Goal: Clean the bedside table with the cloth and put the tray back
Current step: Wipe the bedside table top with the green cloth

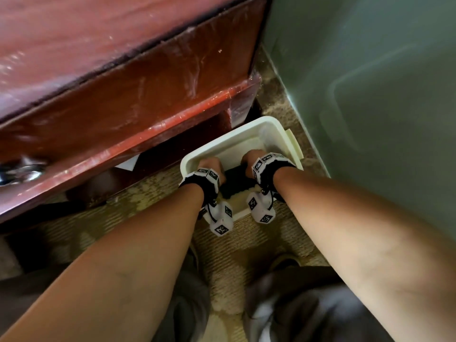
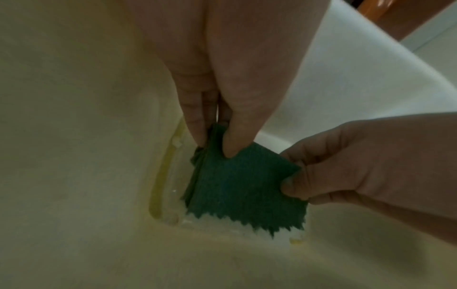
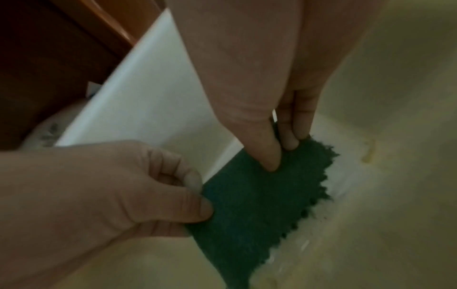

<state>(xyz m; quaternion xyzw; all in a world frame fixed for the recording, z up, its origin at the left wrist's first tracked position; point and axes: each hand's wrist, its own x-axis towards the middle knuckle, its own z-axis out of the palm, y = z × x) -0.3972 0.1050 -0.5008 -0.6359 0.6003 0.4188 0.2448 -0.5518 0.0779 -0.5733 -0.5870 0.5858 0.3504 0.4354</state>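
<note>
The floor (image 1: 246, 240) is covered with a beige, ribbed carpet showing paler blotches. A cream tray (image 1: 209, 149) sits directly on it, in the corner where the red-brown bedside table (image 1: 123, 82) meets the grey-green wall (image 1: 370, 95). The tray's far end reaches under the table's lower edge, and its right side lies just beside the wall. The table itself stands on the carpet, its dark leg (image 1: 243, 112) touching down close to the tray's far corner. A white scrap of paper (image 1: 127, 164) lies on the carpet in the shadow under the table, left of the tray.
</note>
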